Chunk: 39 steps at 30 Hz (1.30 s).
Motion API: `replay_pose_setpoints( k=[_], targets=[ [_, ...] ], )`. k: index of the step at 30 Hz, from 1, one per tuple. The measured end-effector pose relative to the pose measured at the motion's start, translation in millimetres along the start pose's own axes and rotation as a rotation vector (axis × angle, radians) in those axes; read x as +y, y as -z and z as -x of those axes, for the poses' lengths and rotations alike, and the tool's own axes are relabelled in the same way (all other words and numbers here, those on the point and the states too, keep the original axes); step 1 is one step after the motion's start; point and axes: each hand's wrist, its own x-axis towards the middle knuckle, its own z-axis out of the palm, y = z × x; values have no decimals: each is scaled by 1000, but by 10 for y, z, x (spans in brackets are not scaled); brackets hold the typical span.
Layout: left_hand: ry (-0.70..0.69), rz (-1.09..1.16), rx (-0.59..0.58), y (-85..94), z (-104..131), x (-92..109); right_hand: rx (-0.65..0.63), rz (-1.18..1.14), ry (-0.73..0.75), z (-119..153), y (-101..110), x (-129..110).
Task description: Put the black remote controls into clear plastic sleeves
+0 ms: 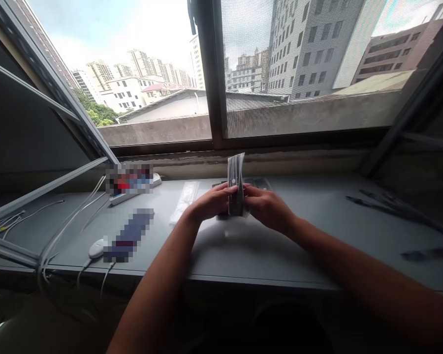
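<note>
A clear plastic bag (236, 171) with something dark inside stands upright between my hands, over the middle of the grey table. My left hand (214, 200) is closed on its left side, thumb across the front. At the right edge of the bag, my right hand (263, 202) pinches it with bent fingers. Behind and below the hands lie dark flat packets (260, 184), partly hidden. Left of my left hand, a clear bag with white contents (185, 199) lies flat on the table.
The grey table (299, 265) runs below a window. At left are a power strip (153, 183), a blurred-out dark object (131, 236), a round white device (97, 249), cables and a metal frame. Dark straps (387, 204) lie at right.
</note>
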Motion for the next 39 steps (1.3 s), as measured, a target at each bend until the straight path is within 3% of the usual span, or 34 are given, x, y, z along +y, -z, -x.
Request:
replay_pose_setpoints(
  k=[4,8,18,25,28,32,35,39],
  targets=[
    [37,27,-55,33,-7,-26,74,206,53,5,13,2],
    [15,-2,-86,55,-30,-51,120,268,56,-2,-7,3],
    [-12,-30,-43,70,-54,-64,232,86,-40,-52,-1,-56],
    [46,-42,-158,16,25,5,224,57,-37,-51,11,-60],
    [-8,-47,-130,28,10,-7,265,27,-91,-60,14,-62],
    [-88,-73,-72,81,-33,-28,304,-119,-271,-73,32,-110],
    [-164,-71,2,114,-74,-41,268,-257,-403,-74,33,-147],
    [-233,-85,152,121,-141,-76,185,-318,-447,-64,-24,-118]
  ],
)
